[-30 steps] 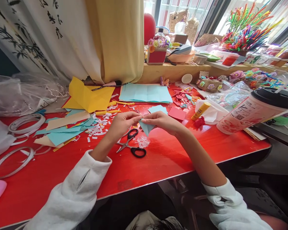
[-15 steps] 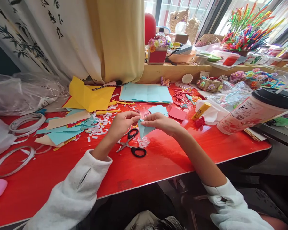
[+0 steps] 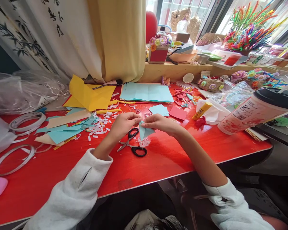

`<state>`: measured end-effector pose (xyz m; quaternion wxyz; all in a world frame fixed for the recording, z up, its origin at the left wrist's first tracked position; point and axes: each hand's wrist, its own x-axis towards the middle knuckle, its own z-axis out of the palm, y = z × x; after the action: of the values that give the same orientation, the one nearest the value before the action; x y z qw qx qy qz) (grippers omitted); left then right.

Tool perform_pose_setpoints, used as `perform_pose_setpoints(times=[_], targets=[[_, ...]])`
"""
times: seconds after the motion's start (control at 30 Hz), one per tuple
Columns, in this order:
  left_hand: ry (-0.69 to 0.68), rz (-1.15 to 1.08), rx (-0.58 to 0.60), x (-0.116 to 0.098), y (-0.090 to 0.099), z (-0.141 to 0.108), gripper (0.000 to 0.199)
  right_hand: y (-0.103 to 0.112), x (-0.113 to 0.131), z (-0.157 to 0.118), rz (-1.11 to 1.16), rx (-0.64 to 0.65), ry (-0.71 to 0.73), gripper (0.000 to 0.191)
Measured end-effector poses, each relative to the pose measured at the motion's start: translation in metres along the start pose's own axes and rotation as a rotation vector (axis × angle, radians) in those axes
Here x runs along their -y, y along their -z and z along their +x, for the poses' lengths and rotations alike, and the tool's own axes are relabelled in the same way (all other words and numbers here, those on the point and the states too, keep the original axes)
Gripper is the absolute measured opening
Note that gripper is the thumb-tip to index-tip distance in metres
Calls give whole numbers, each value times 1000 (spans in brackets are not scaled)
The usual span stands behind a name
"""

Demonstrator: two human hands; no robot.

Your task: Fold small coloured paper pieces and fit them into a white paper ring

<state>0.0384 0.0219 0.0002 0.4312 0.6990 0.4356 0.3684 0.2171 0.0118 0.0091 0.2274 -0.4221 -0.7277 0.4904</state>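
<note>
Swung slightly left at its tip since a second ago: folded blue paper (image 3: 145,131). Held over red table (image 3: 158,166), pinched tight at the top by left hand (image 3: 121,125) and right hand (image 3: 162,123), probably to steady a fold, hard to make out. Points toward the near table edge, long axis running likewise.

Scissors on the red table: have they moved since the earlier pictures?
No. The scissors lie in the same place, judged against the dark patch on the red table.

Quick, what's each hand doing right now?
Left hand: closed, pinching the top of the folded blue paper.
Right hand: closed, holding that same folded blue paper.
</note>
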Motion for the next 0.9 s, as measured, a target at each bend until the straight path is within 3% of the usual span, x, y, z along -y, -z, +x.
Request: perform_pose_setpoints(times=[0.17,0.3,0.6,0.9], targets=[[58,-14,-34,6,-4,0,30,-4,-1,4,-226,-54,15,39],[122,-160,-23,9,-6,-1,36,-5,0,7,-327,-80,-4,36],[53,-210,18,-3,-2,0,29,1,-3,3,-178,-87,10,36],[-129,-109,107,-7,4,-5,21,18,3,-9,12,102,31,38]])
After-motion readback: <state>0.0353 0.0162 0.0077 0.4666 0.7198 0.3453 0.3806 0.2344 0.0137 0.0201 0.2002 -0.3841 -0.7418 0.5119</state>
